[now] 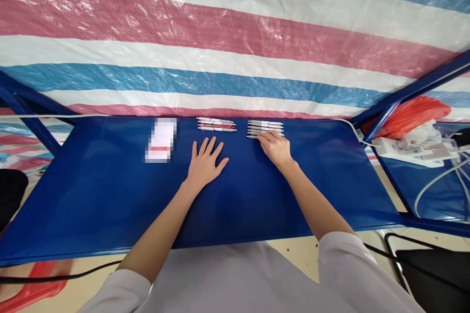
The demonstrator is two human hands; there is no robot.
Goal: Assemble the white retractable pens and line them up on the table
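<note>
My left hand (pixel 205 165) lies flat on the blue tabletop (pixel 235 205) with its fingers spread and nothing in them. Just beyond its fingertips is a small group of pens (pixel 216 122), mostly white, one of them red. To the right, several white and grey pens (pixel 265 123) lie side by side in a neat row. My right hand (pixel 276 148) is at the near side of this row, fingers closed on the nearest pen (pixel 251 136). That pen's left end sticks out past the fingertips; the rest is hidden under the hand.
A blurred white and red card or packet (pixel 161 141) lies left of the pens. Striped plastic sheeting (pixel 235 54) hangs behind the table between blue metal posts. At right are a red plastic bag (pixel 414 115), a white power strip (pixel 411 152) and cables. A white cable runs along the back edge.
</note>
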